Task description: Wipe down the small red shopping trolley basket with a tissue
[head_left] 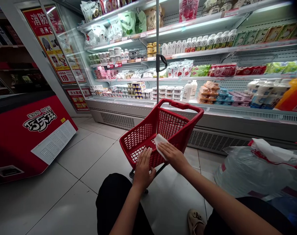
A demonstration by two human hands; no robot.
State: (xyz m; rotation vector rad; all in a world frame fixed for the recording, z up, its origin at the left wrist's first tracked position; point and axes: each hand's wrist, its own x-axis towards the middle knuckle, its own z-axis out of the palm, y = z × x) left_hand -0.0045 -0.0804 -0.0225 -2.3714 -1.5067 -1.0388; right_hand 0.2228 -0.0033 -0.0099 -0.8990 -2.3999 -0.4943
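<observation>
A small red plastic shopping cart (pixel 138 137) with latticed sides stands on the floor in front of my knees, its handle towards the refrigerated shelves. My left hand (pixel 143 168) rests on the near rim of the basket, fingers extended and thumb apart, holding nothing. Under the fingers of my right hand (pixel 171 155) is a white cloth or tissue (pixel 160 140), pressed against the cart's near side rim. Part of the white piece sticks out beyond my fingertips.
Refrigerated shelves (pixel 114 112) with packaged goods run behind the cart. A red chest freezer (pixel 18 143) stands at the left. Large clear bottles in plastic wrapping (pixel 243 169) with white tissue on top sit at the right. My knees and one shoe (pixel 195 219) show below.
</observation>
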